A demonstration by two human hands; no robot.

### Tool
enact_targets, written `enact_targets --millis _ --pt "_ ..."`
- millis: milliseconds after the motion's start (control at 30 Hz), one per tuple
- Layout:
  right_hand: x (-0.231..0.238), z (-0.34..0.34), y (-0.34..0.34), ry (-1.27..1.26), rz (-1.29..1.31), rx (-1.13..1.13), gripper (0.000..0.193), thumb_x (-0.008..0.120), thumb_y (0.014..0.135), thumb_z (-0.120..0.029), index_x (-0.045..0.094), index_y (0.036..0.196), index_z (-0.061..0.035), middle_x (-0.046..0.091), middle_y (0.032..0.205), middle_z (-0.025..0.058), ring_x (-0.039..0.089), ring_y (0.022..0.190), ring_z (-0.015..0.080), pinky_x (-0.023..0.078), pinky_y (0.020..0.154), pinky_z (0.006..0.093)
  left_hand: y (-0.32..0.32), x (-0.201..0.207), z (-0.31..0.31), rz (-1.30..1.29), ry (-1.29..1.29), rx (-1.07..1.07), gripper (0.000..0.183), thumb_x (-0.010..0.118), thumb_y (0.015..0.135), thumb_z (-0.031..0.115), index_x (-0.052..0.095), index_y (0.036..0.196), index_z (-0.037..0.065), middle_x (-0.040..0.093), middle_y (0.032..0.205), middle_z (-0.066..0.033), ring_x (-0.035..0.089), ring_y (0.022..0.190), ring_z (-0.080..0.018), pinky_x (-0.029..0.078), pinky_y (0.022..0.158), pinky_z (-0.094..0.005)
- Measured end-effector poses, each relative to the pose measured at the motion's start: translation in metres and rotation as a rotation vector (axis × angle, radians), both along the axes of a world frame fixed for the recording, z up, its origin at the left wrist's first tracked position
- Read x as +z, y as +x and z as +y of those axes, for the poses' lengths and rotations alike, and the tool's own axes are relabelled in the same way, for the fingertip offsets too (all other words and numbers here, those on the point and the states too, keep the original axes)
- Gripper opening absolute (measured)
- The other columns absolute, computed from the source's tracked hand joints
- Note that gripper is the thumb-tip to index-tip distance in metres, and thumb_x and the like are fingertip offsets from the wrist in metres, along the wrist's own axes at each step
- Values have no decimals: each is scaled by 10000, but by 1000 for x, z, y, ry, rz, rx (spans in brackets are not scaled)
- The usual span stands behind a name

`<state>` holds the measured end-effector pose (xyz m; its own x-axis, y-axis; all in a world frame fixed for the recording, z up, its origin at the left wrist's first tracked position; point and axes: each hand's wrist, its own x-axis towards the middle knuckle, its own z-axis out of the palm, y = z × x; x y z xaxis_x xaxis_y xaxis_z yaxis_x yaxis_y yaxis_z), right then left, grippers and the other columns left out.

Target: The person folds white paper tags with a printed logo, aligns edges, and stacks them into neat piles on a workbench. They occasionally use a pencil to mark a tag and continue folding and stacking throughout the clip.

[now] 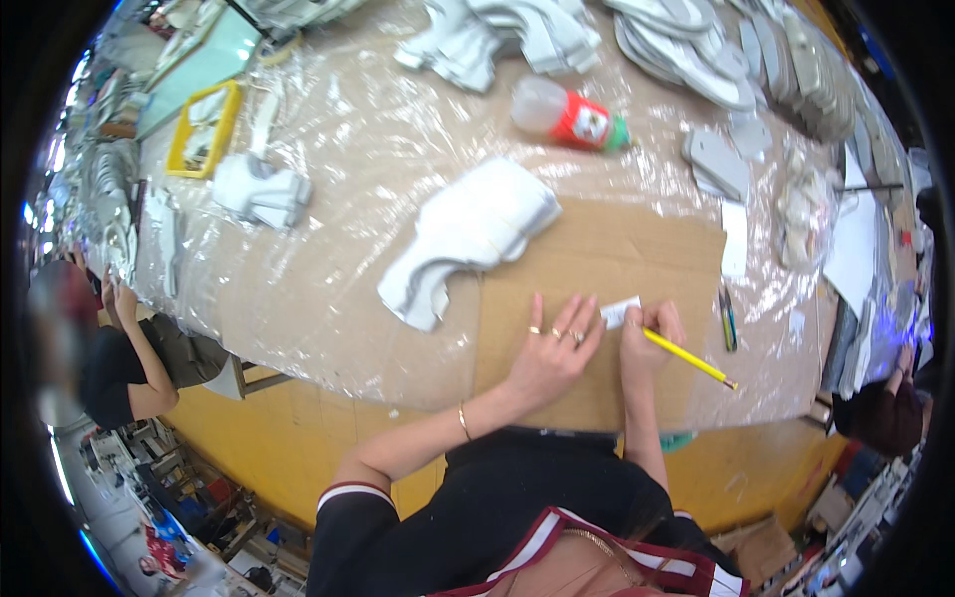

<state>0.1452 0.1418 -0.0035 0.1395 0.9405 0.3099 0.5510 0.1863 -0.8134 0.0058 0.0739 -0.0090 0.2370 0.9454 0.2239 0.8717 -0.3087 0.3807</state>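
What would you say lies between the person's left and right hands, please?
A small white paper slip lies between the left hand and the right hand, over the brown cardboard, in the head view.

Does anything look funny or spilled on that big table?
One thing: the red bottle lies on its side, beyond the middle white pieces, instead of standing up. Its green cap looks on. I see no spill, though the shiny plastic makes that hard to tell. The yellow pencil in the right hand looks fine.
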Motion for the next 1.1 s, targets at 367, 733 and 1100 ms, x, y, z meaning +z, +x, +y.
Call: enact_targets --millis 367,733,1100 --pt "-6 0 5 -112 101 7 295 653 788 16 393 674 -66 353 619 -28 336 560 78 300 488 271 2 0 1 33 -64 -35 527 609 828 152 543 1352 150 379 1488 -202 377 1383 -329 169 1082 -720" --pt "-14 5 21 -169 315 -65 257 724 742 5 487 648 -22 475 604 6 412 557 71 345 494 254 4 -5 3 83 -33 -13 537 648 801 111 583 1326 199 401 1487 -160 390 1374 -312 172 1111 -680" --pt "-3 7 15 -37 150 23 207 721 709 48 531 657 -14 520 611 37 448 532 104 365 486 267 3 -1 4 98 -55 -15 526 658 799 113 596 1314 201 405 1491 -160 396 1373 -307 173 1115 -671"
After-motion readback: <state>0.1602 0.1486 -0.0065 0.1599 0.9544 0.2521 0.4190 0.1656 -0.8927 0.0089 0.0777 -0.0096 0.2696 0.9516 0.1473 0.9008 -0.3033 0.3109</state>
